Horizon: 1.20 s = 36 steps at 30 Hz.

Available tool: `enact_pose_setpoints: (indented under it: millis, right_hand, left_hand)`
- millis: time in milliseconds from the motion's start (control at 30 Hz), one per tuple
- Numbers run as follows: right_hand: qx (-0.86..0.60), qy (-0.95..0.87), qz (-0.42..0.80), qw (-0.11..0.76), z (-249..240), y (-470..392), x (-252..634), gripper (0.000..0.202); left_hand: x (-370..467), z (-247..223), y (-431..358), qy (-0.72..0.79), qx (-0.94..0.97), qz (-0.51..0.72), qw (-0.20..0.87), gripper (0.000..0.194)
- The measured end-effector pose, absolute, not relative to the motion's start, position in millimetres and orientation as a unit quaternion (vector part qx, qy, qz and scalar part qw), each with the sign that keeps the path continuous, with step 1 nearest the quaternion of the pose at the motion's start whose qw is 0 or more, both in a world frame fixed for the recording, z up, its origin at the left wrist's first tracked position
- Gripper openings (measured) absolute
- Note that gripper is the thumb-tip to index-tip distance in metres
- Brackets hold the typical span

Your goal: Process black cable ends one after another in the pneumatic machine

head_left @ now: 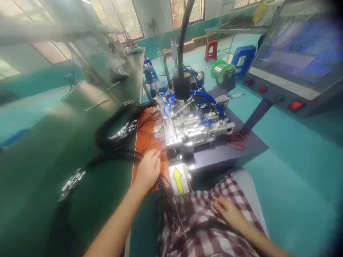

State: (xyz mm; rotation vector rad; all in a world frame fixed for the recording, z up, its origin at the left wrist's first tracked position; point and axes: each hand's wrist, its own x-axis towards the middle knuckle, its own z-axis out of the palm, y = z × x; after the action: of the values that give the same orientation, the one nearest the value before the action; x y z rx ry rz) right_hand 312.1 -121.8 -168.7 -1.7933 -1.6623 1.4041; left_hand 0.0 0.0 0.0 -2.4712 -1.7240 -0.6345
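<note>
Curling over a bundle of black wires just below the center of the frame, a person's left hand is seen from the head camera above an orange board; its fingers are bent, but whether they grip the wires cannot be told. The strands run down toward plaid cloth at the bottom. Lower right of center, the right hand lies over the cloth, fingers loosely bent, any hold unclear. A metal machine stands at center, above a yellow arrow. Coiled black wires lie on a green table at left; a screen fills the upper right.
</note>
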Motion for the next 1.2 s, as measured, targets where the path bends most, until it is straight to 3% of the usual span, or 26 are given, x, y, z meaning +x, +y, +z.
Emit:
enact_pose_setpoints:
  millis: [1200]
  right_hand:
    - [-0.635,-0.583,0.49,0.127,-167.9,-112.5,311.3,0.031]
  left_hand:
    - [5.2,9.3,2.5,-0.561,-0.807,-0.177,0.047,0.027]
